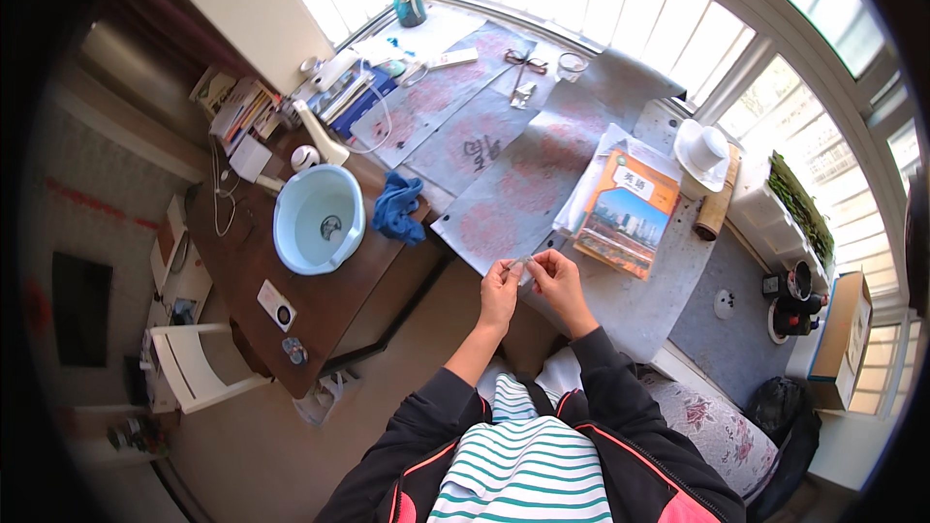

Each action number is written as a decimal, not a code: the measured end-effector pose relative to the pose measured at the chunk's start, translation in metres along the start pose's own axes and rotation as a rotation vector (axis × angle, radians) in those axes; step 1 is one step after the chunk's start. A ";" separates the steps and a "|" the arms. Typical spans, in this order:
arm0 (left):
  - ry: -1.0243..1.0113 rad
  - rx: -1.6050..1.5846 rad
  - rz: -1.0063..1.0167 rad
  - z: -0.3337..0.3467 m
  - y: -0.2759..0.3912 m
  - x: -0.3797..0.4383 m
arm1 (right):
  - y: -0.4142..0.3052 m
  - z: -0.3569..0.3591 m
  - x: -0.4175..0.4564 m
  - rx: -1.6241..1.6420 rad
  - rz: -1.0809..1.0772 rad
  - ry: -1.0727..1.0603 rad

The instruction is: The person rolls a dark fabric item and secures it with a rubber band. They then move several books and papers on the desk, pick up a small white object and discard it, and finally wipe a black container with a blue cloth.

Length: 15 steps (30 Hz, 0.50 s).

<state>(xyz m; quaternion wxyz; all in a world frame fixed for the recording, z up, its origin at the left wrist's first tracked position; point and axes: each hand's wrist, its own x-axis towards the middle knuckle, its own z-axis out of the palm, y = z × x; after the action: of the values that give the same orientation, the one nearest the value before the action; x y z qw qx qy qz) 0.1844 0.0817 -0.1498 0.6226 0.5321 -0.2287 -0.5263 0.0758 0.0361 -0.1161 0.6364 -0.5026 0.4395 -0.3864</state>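
Observation:
My left hand [501, 292] and my right hand [558, 282] meet at the fingertips before my chest, near the edge of the covered table [494, 225]. Between them they pinch a small, thin greyish item [524, 261], too small to identify. Right of my hands, an orange-covered textbook [625, 214] lies on a stack of books and papers. To the left, a light blue plastic basin [320, 221] holding water stands on the dark wooden table, with a crumpled blue cloth [398, 209] beside it.
Eyeglasses [526, 62] and a foil packet [522, 94] lie on the covered table. A white hat-shaped object [705, 149] stands beyond the books. A white chair [200, 363] is by the dark table [349, 290]. A planter [781, 211] and a cardboard box [839, 341] are at the right.

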 end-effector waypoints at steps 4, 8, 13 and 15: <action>0.079 -0.003 0.016 -0.034 0.007 0.010 | 0.011 0.036 0.016 -0.013 0.085 -0.050; 0.223 -0.071 0.051 -0.046 0.011 0.046 | 0.019 0.040 0.060 0.041 0.108 -0.049; 0.072 -0.027 -0.123 -0.042 0.070 0.103 | 0.015 0.011 0.175 -0.084 0.005 0.011; 0.069 0.006 -0.157 -0.038 0.079 0.124 | 0.012 0.002 0.223 -0.121 -0.019 0.035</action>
<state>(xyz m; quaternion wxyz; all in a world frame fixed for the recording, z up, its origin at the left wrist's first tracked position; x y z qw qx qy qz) 0.2914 -0.0232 -0.1248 0.5853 0.5681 -0.1663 -0.5541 0.1484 -0.1693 -0.1661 0.5932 -0.5373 0.4684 -0.3740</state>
